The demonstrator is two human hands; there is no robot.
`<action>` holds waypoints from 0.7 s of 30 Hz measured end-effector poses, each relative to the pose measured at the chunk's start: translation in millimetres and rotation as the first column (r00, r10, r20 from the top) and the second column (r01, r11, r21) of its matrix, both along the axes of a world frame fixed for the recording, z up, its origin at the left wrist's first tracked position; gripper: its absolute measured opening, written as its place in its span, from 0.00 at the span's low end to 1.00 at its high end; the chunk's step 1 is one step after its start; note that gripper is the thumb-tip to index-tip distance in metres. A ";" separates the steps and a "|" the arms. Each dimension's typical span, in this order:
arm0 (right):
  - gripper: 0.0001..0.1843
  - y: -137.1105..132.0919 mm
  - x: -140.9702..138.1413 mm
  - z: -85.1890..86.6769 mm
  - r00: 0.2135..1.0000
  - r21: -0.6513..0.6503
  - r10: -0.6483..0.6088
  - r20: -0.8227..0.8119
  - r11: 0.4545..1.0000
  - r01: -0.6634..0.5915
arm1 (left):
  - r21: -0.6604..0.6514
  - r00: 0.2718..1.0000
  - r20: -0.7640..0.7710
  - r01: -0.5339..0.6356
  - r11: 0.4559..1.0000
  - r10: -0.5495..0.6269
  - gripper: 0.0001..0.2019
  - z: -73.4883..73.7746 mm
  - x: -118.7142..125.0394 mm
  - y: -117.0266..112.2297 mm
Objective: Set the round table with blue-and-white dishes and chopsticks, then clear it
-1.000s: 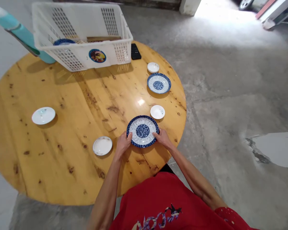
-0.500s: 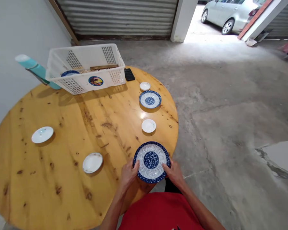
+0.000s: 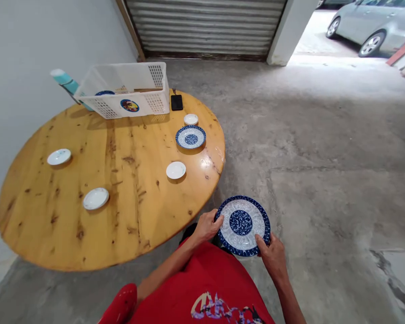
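Observation:
Between my two hands is a round plate (image 3: 243, 225) with a dark blue rim and a blue patterned centre, off the table's right edge and above the floor. My left hand (image 3: 207, 225) grips its left rim, thumb on top. On the lower right rim my right hand (image 3: 273, 256) is closed, thumb over the upper face. A similar blue-rimmed plate (image 3: 191, 137) lies on the wooden table (image 3: 131, 243), with a small white dish (image 3: 191, 119) behind it and another white dish (image 3: 176, 170) in front.
Two more white dishes, one at the left (image 3: 59, 156) and one nearer (image 3: 96, 198), lie on the table. A white plastic basket (image 3: 148, 105) holds chopsticks and a blue-rimmed dish. Beside it are a black phone (image 3: 177, 102) and a turquoise cylinder (image 3: 65, 81). Concrete floor (image 3: 324, 180) extends right.
Both hands have carried the plate to the right, from over the table's edge to beyond it. My view and body have shifted, so the table now appears further left.

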State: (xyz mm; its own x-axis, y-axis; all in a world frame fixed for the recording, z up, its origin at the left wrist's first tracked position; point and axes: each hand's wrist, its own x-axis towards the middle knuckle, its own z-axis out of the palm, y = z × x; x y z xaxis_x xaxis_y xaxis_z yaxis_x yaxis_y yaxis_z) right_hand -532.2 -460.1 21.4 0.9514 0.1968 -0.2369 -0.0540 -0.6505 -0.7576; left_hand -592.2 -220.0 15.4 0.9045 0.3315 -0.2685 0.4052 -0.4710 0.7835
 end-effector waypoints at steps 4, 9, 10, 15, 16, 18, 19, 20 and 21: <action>0.21 -14.4 21.0 -7.1 0.994 0.048 0.009 -0.112 0.999 -0.003 | 0.014 1.000 -0.015 0.007 1.000 -0.007 0.13 1.9 22.4 -11.9; 0.22 -11.7 56.7 -11.6 0.990 0.070 0.003 -0.141 0.998 0.007 | 0.056 0.999 -0.035 -0.035 0.998 0.037 0.12 -0.5 54.0 -12.4; 0.22 -10.7 66.5 -11.3 0.988 0.079 0.006 -0.152 0.997 0.006 | 0.062 0.998 -0.034 -0.042 0.997 0.044 0.12 -1.2 62.2 -12.2; 0.21 2.3 130.0 -5.6 0.990 0.068 0.038 -0.137 0.997 -0.029 | 0.068 0.997 -0.011 -0.074 0.995 0.075 0.12 -3.7 116.1 -2.7; 0.21 7.9 145.2 -3.2 0.992 0.052 0.047 -0.117 0.998 -0.041 | 0.061 0.996 -0.013 -0.084 0.995 0.085 0.12 -3.6 128.7 1.7; 0.20 23.2 177.2 3.1 0.993 0.018 0.075 -0.089 0.997 -0.074 | 0.043 0.993 -0.015 -0.113 0.993 0.114 0.12 -2.9 154.0 13.3; 0.20 32.8 193.8 6.8 0.992 0.002 0.096 -0.083 0.995 -0.096 | 0.037 0.991 -0.013 -0.136 0.990 0.136 0.12 -2.4 166.1 20.3; 0.21 43.7 210.4 10.5 0.989 -0.014 0.123 -0.079 0.992 -0.124 | 0.034 0.987 -0.010 -0.160 0.986 0.161 0.12 -2.1 177.4 28.1; 0.22 55.7 227.0 14.0 0.985 -0.031 0.153 -0.078 0.987 -0.156 | 0.034 0.981 -0.007 -0.191 0.981 0.192 0.12 -1.8 187.9 36.5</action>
